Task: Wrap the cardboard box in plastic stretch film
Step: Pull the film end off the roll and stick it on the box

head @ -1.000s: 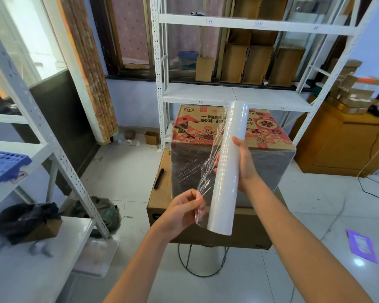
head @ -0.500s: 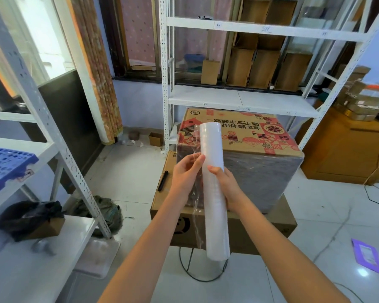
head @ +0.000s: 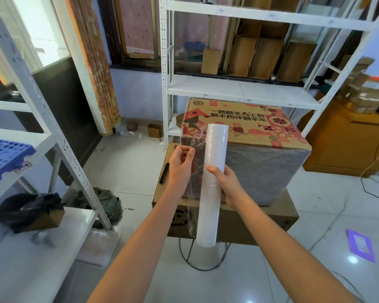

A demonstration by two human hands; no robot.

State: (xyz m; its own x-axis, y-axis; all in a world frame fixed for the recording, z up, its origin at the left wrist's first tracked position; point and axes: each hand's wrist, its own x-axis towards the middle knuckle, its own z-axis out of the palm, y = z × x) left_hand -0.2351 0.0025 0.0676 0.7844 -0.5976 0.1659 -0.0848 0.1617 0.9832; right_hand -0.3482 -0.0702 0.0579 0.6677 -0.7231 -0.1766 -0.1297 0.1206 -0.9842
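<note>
Since half a second ago the left hand [head: 181, 169] has drawn away from the film roll [head: 212, 182], opening a strip of loose film [head: 195, 162] between them; a second ago that hand held the film lower, near the roll's bottom end. Left fingers [head: 189, 153] are pinched together on the film's free edge, just left of the roll's upper part. Right hand [head: 228, 184] grips the roll at mid-length — thumb across its front, remaining fingers hidden behind it.

Roll stands nearly upright, tilted slightly, held in the air in front of the cardboard box [head: 245, 136]. Loose film runs from the roll to the left fingers and hangs down along the roll's left side, wrinkled.

Box carries a red printed pattern on top; its near side face looks grey and glossy under film already applied. It sits on a larger flat carton [head: 271, 217], which projects beyond it to the left and front.

A black marker [head: 164, 172] lies on the carton, left of the box. White metal shelving [head: 239, 88] stands directly behind the box — plain brown cartons [head: 265, 57] behind its upper shelf. A purple sheet [head: 360, 244] lies on the floor well right of the carton.
</note>
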